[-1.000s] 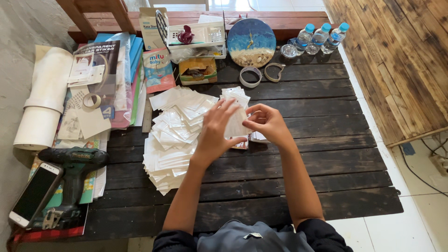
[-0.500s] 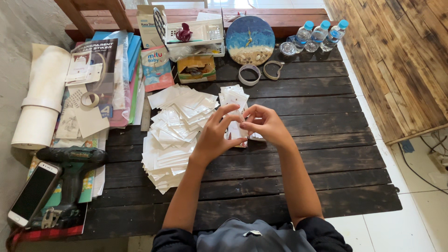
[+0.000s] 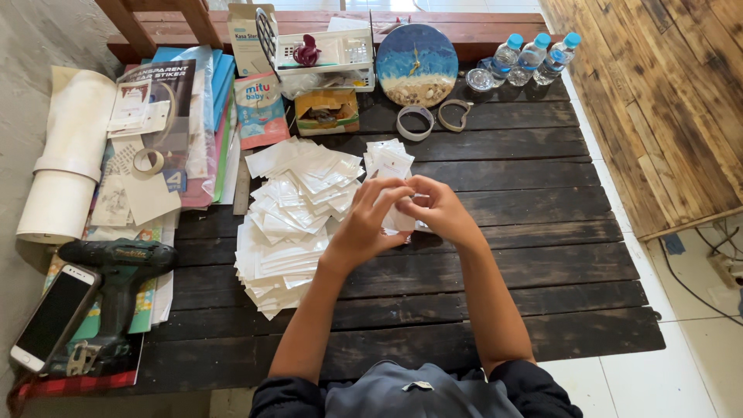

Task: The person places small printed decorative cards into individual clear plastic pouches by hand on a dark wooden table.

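My left hand (image 3: pixel 370 220) and right hand (image 3: pixel 438 210) meet in front of me above the dark plank table (image 3: pixel 526 255), fingers curled in and fingertips pinched together on a small white packet (image 3: pixel 400 220). Most of the packet is hidden between my palms; only a pale edge shows below my fingers, so I cannot tell whether it is open or sealed.

Just to the left of my left hand lies a wide, loose heap of white packets (image 3: pixel 290 217), overlapping one another and spreading down toward the table's near edge. Just beyond my fingertips sits a smaller stack of packets (image 3: pixel 389 159), apart from the big heap.

Farther out past my hands are two tape rings (image 3: pixel 416 122) lying flat side by side, and behind them a round blue-and-sand clock face (image 3: pixel 417 64) leaning upright. To the right of that stand three water bottles with blue caps (image 3: pixel 532 58).

Well off to my left are a dark green cordless drill (image 3: pixel 116 267) with a phone (image 3: pixel 53 317) beside it, and a white paper roll (image 3: pixel 68 166) at the far left edge.
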